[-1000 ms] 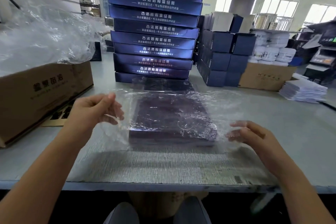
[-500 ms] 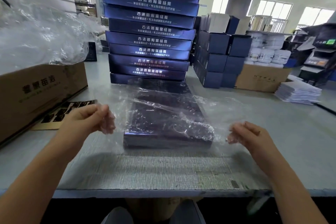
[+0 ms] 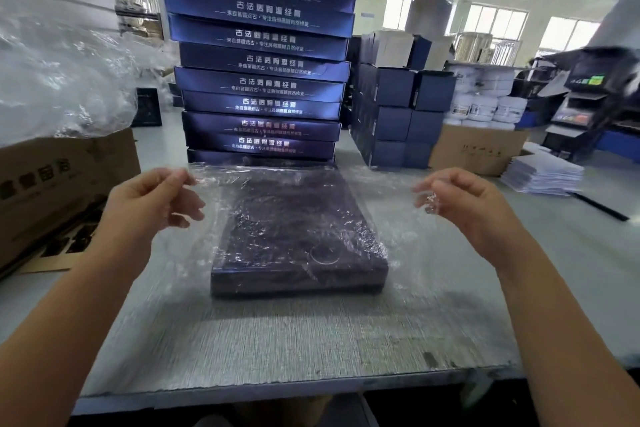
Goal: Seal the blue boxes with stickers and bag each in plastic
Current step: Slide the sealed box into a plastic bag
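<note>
A flat dark blue box lies on the grey table in front of me, wrapped in a clear plastic bag. A round clear sticker shows on its lid near the front edge. My left hand pinches the bag's far left corner and holds it up. My right hand pinches the far right corner at about the same height. The bag's open end hangs stretched between both hands above the box's far edge.
A tall stack of blue boxes rises right behind the bagged one. Smaller dark blue boxes and a cardboard carton stand at the right, with a pile of leaflets. A carton with plastic bags fills the left side.
Both hands have lifted and moved away from me, pulling the bag's open end up and toward the far edge of the box. The camera has tilted closer to the stack.
</note>
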